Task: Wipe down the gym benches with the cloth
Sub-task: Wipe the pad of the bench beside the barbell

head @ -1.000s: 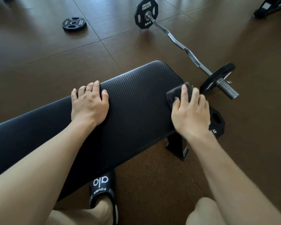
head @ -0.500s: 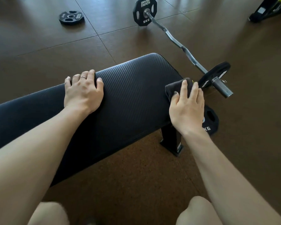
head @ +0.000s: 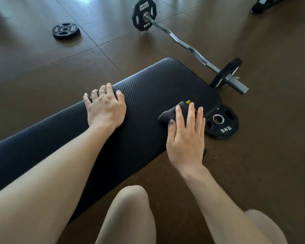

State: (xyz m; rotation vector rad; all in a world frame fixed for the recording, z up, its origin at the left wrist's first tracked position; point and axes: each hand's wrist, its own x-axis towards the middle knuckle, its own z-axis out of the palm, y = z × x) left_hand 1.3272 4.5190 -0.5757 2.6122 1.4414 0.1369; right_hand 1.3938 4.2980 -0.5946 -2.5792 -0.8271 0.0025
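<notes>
A black ribbed gym bench (head: pixel 148 95) runs from the lower left to the middle of the head view. A dark grey cloth (head: pixel 171 114) with a small yellow tag lies on the pad near its right end. My right hand (head: pixel 186 138) presses flat on the cloth with straight fingers, covering most of it. My left hand (head: pixel 105 106), wearing a ring, rests flat on the far edge of the pad, fingers over the rim.
A curl bar (head: pixel 181 44) with 5 kg plates lies on the brown floor beyond the bench's right end. A loose 5 kg plate (head: pixel 222 123) lies flat beside the bench end, another plate (head: pixel 65 30) far left. My bare knees show at the bottom.
My right hand has slid the cloth from the bench's right edge inward onto the pad. The camera has shifted, and the plate by the bench end now shows fully.
</notes>
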